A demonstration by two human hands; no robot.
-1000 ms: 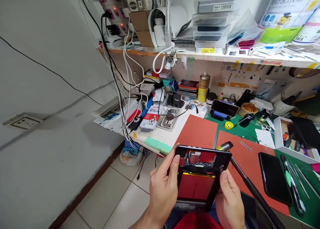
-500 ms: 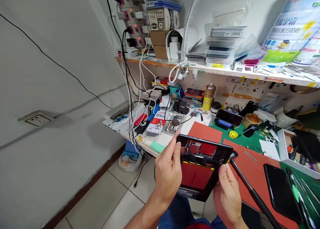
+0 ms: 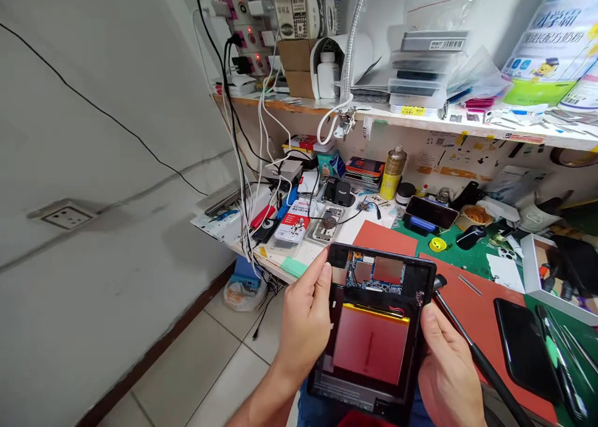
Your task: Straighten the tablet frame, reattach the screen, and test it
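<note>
From here, both hands (image 3: 306,318) (image 3: 448,361) pinch the opened tablet (image 3: 369,346) by its edges; best keep fingertips off the exposed circuitry (image 3: 374,274).

Two hands (image 3: 306,318), one open tablet (image 3: 371,346), two red mats (image 3: 481,312), apparently one hammer (image 3: 484,363).

Both hands (image 3: 376,343) in facing grip.

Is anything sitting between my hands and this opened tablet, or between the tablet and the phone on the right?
Nothing visible separates your left hand or right hand from the opened tablet; both grip its sides. Between it and the phone, a black-handled tool slants across.
</note>
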